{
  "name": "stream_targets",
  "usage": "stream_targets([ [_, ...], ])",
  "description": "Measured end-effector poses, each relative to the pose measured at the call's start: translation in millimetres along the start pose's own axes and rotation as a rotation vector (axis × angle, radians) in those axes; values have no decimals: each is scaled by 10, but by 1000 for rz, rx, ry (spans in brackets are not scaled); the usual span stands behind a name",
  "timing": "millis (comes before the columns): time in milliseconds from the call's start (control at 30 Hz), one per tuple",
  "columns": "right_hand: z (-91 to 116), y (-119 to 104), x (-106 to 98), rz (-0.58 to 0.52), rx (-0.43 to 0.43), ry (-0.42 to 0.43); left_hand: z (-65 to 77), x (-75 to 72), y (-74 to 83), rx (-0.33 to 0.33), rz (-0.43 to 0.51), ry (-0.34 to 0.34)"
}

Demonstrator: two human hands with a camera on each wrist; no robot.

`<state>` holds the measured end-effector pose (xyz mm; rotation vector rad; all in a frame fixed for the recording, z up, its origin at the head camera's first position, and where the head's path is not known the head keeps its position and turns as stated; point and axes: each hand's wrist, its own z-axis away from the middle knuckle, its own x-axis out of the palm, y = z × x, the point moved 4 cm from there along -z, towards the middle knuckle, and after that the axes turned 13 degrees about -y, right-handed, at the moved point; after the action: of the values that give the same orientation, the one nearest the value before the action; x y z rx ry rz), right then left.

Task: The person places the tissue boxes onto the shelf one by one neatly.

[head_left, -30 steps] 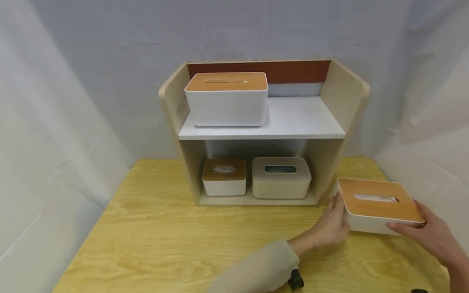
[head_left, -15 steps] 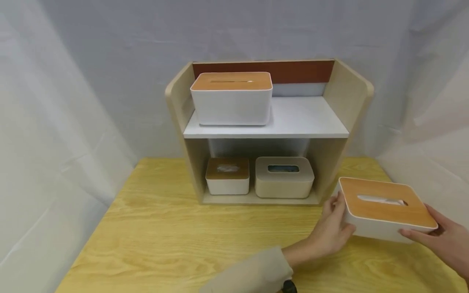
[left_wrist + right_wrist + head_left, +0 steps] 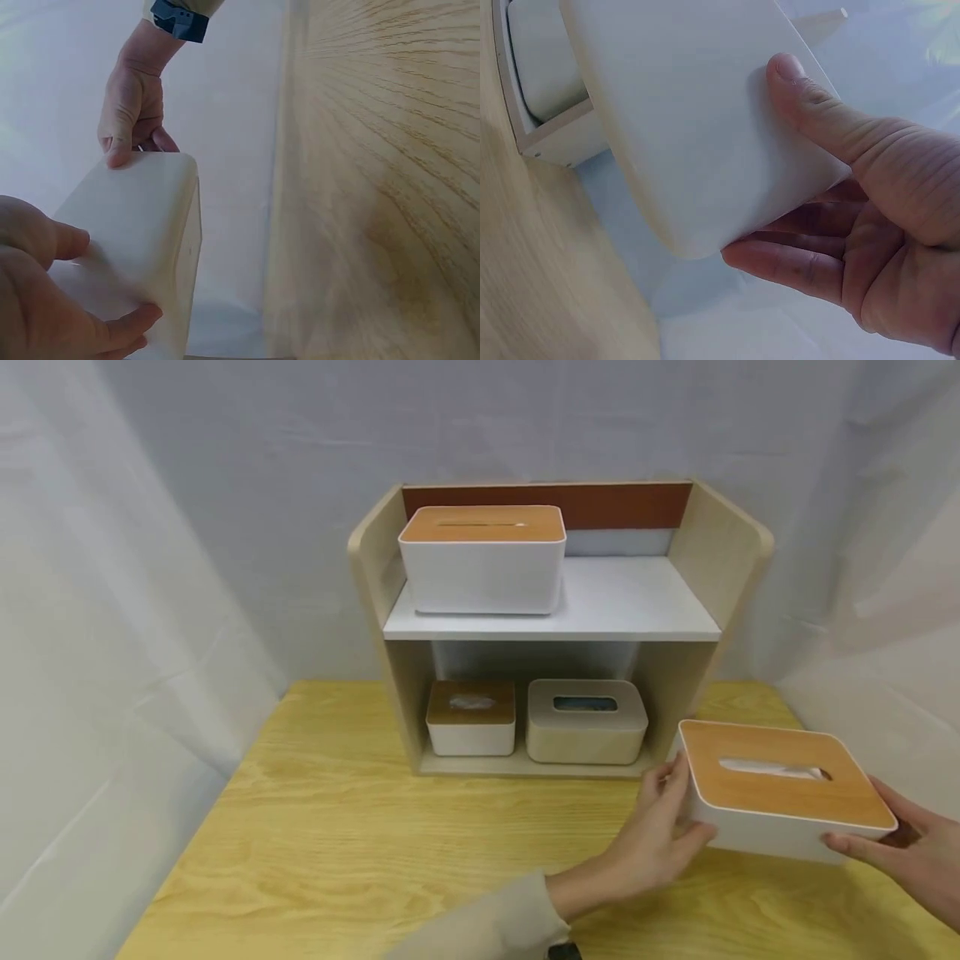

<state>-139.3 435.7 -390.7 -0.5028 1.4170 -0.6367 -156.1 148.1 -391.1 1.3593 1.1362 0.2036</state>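
Note:
A white tissue box (image 3: 780, 839) with an orange-brown wood-look lid hangs tilted above the table at the right, a tissue showing in its slot. My left hand (image 3: 645, 839) grips its left end, thumb at the front wall and fingers round the side. At the opposite end my right hand (image 3: 918, 852) holds it, thumb on the front wall. In the left wrist view a gap shows between the box (image 3: 131, 206) and the table. The right wrist view has my right thumb flat on the white wall (image 3: 690, 127), fingers curled beneath.
A two-tier shelf (image 3: 731, 560) stands at the back of the wooden table (image 3: 337, 852). A large white tissue box (image 3: 483, 577) sits upper left; a small brown-lidded box (image 3: 471, 739) and a beige one (image 3: 585, 743) stand below. White sheeting (image 3: 150, 610) surrounds the table.
Both hands have carried the tissue box leftward relative to the shelf, and it looks larger in the head view. The whole scene has shifted slightly right. The boxes on the shelf stay put.

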Motion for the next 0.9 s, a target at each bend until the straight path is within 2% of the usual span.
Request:
stream_targets([
  [100,36,-93,13,-48,-101,13,51,-63,43,12,23,-7],
  [233,96,-240,5,-76,-179,24,113,-170,100,32,48,-22],
  [467,202,-537,-35,-32,-200,76,241,-411,216,55,88,-43],
  [600,196,-654,-24,-36,-230,49,325,-553,284,65,95,-38],
  [733,197,-772,-16,-20,-212,12,397,-653,322,72,87,-27],
  [800,206,-827,-18,-5,-185,14,435,-696,338,68,80,-17],
  [900,213,-899,-36,7,-201,45,481,-766,368,73,54,8],
])
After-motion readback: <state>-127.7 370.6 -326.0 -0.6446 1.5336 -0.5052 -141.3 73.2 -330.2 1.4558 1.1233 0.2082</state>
